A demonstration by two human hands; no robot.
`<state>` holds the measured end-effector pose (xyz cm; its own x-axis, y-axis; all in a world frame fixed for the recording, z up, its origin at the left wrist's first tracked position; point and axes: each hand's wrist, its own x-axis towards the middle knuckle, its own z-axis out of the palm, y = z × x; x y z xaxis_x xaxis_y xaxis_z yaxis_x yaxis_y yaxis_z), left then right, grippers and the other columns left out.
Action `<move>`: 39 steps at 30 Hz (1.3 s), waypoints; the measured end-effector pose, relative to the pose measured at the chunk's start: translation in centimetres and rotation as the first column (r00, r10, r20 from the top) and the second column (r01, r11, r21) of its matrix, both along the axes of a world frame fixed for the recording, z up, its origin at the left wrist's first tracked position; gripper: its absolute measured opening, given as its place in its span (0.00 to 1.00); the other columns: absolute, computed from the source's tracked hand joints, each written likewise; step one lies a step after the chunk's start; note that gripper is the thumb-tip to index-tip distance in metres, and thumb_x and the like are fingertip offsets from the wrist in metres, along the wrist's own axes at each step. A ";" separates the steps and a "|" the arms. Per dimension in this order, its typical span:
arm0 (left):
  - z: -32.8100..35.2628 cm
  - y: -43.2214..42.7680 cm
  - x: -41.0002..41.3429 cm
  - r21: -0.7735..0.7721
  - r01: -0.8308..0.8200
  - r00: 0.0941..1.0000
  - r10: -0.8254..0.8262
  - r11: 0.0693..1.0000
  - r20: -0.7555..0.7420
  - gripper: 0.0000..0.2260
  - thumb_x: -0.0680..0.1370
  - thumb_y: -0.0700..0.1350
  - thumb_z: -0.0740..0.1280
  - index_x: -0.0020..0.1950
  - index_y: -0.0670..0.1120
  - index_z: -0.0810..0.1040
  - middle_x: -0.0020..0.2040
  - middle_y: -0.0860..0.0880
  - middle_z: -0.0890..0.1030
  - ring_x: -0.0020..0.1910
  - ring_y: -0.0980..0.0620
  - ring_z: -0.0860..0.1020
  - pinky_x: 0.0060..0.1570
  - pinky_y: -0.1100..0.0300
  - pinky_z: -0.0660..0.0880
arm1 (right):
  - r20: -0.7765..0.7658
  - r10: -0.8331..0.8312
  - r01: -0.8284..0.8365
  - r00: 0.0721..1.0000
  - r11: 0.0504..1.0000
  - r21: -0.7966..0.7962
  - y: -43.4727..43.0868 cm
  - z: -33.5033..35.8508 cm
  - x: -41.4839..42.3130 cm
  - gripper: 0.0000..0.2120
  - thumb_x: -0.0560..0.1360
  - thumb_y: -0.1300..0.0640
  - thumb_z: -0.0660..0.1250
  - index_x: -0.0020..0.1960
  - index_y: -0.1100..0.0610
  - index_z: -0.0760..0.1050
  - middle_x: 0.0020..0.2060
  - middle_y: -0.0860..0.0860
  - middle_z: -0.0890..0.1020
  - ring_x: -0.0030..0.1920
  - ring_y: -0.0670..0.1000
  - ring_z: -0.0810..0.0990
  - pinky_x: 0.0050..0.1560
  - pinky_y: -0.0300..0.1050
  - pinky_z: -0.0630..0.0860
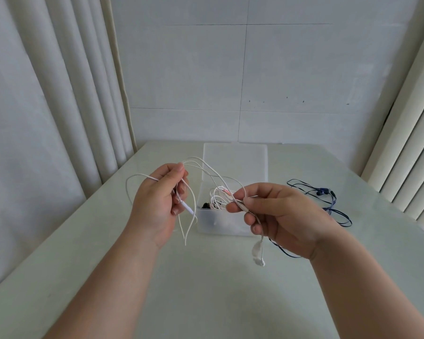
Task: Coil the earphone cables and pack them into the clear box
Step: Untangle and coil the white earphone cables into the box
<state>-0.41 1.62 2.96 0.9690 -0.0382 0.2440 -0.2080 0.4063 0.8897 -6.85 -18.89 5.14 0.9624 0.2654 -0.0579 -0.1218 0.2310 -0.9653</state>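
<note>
A white earphone cable [207,168] stretches in loose loops between both hands above the table. My left hand [157,204] grips the plug end, with loops hanging below it. My right hand [274,211] pinches the other end, and the white earbuds [258,253] dangle beneath it. Behind the hands stands the clear box [220,223], its lid [235,160] folded open towards the wall. Inside the box lie a coiled white cable and something black [207,205]. A dark blue earphone cable [328,204] lies loose on the table to the right.
The pale table [206,289] runs to a white panelled wall at the back. Curtains [47,106] hang along the left side and vertical blinds [414,155] stand at the right.
</note>
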 end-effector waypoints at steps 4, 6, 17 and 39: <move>0.0 -0.1 -0.1 0.008 -0.017 1.000 0.017 1.000 -0.002 0.12 0.78 0.44 0.65 0.34 0.47 0.76 0.26 0.50 0.69 0.24 0.55 0.64 0.21 0.65 0.55 | -0.013 0.015 -0.014 1.000 0.997 0.075 -0.1 0.2 0.0 0.10 0.74 0.73 0.61 0.44 0.63 0.79 0.45 0.62 0.84 0.30 0.50 0.79 0.33 0.40 0.79; 0.0 -0.1 -0.1 0.012 -0.008 1.000 0.008 1.000 0.003 0.10 0.75 0.46 0.67 0.34 0.47 0.77 0.26 0.50 0.69 0.24 0.55 0.64 0.21 0.65 0.55 | -0.016 0.028 -0.026 0.999 0.993 0.112 -0.3 0.2 0.0 0.14 0.69 0.77 0.61 0.45 0.64 0.81 0.46 0.63 0.84 0.33 0.51 0.81 0.35 0.40 0.80; -0.1 -0.2 -0.1 0.045 0.010 1.000 -0.011 0.999 0.017 0.08 0.72 0.48 0.66 0.32 0.49 0.78 0.29 0.50 0.71 0.25 0.55 0.64 0.21 0.65 0.57 | -0.030 -0.007 0.011 1.000 0.994 0.111 -0.1 0.2 -0.2 0.15 0.64 0.71 0.67 0.50 0.66 0.79 0.45 0.61 0.85 0.37 0.53 0.84 0.38 0.41 0.82; -0.2 -0.2 -0.3 0.065 0.029 0.999 -0.030 0.997 0.027 0.08 0.72 0.48 0.66 0.34 0.48 0.78 0.28 0.50 0.71 0.26 0.54 0.64 0.22 0.64 0.57 | 0.031 -0.028 0.026 0.999 0.998 0.060 0.5 0.3 -0.3 0.18 0.63 0.69 0.68 0.53 0.65 0.80 0.35 0.55 0.84 0.35 0.51 0.84 0.36 0.39 0.81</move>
